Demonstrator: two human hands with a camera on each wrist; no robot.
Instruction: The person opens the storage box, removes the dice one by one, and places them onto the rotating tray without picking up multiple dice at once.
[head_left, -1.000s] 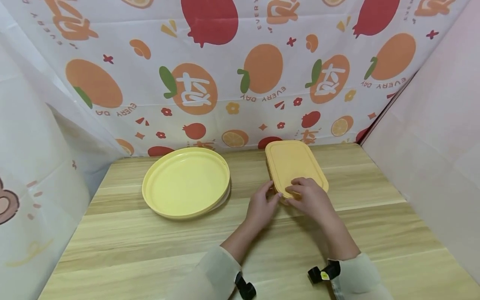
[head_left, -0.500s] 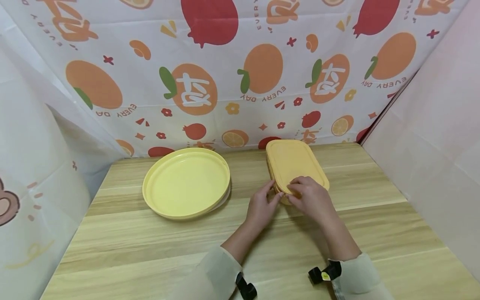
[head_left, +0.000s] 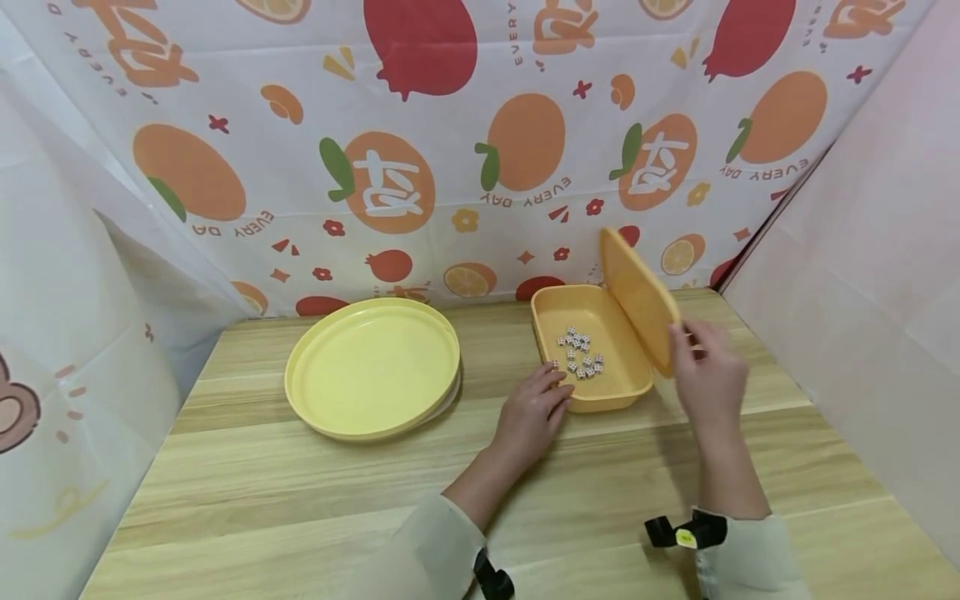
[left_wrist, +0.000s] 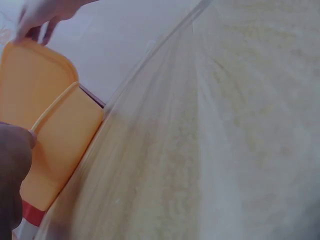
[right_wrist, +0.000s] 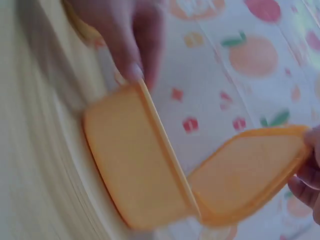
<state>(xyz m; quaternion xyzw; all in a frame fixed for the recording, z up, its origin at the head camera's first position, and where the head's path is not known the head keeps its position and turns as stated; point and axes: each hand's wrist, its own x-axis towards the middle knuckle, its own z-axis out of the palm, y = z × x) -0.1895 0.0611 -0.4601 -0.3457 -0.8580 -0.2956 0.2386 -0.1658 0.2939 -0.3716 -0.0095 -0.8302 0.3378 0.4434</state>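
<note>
A yellow-orange rectangular box (head_left: pixel 604 405) stands uncovered at the back right of the table in the head view. Several small white dice (head_left: pixel 577 342) lie on its floor. My left hand (head_left: pixel 527 417) grips the rim at the box's near left corner. My right hand (head_left: pixel 709 379) pinches the near edge of the matching lid (head_left: pixel 637 292), which is tilted up steeply along the box's right side. The right wrist view shows the raised lid (right_wrist: pixel 245 175) beside the box wall (right_wrist: pixel 135 160), with its far end close to the rim; whether they touch is unclear.
A round yellow tray (head_left: pixel 371 367) is at the back left, with a paler edge showing beneath it. A fruit-print cloth (head_left: pixel 465 158) hangs behind the wooden table (head_left: pixel 315 500). White cloth walls (head_left: pixel 847 275) stand on both sides.
My right hand has lifted the lid off the box and swung it up to the right, exposing the dice. My left hand has stayed at the box corner.
</note>
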